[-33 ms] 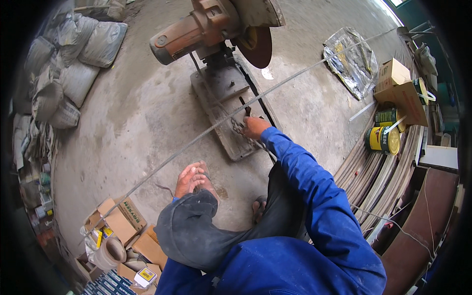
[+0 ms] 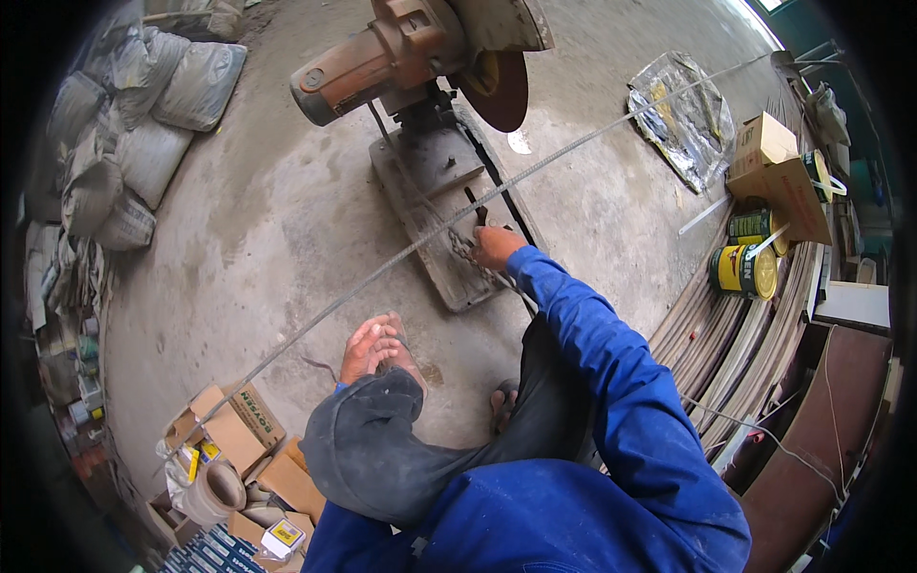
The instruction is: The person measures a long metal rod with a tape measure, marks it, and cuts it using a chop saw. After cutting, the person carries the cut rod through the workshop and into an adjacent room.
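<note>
At the saw base's edge (image 2: 468,298), the right hand (image 2: 497,248) curls, hold unclear; concrete floor (image 2: 258,306) flanks the empty, half-open left hand (image 2: 369,350).

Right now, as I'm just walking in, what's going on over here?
A person in blue sleeves is low in front of a chop saw on the floor. Their right hand is at the clamp hardware on the saw's base. A long ribbed steel bar runs diagonally across that base, with the cutting disc raised clear of it. The left hand is by the left knee, with nothing visible in it.
</note>
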The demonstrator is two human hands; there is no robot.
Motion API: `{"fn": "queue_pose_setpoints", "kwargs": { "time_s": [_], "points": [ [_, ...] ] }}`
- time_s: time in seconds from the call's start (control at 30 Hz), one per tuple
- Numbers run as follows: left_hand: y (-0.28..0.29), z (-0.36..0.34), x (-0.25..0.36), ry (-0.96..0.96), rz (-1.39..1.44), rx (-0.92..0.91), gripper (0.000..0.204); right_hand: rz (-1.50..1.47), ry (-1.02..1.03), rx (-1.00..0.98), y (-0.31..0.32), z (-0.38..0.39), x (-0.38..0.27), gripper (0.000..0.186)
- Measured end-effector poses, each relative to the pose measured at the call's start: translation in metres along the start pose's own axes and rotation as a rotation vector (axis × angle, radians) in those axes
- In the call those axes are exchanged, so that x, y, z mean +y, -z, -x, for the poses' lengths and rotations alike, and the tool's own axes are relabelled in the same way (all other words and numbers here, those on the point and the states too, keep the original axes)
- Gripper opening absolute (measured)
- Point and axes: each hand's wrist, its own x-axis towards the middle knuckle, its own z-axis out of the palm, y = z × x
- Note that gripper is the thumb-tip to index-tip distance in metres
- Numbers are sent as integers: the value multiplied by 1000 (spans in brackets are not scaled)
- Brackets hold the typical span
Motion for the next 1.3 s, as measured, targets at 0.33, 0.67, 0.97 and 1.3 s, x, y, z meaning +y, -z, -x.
{"fn": "queue_pose_setpoints", "kwargs": {
  "time_s": [0.33,0.67,0.97,1.3],
  "points": [
    [-7,-7,7,-22,-33,25,49,86,-57,-42,6,-9,3,28],
    [2,-10,3,-30,-8,10,54,59,-60,-55,-2,-16,4,27],
    [1,-12,2,-24,-15,18,51,-52,10,-115,-14,-18,3,24],
    [7,-34,-2,51,-155,-35,51,-35,64,61,-82,-46,-53,23]
  ]
}}
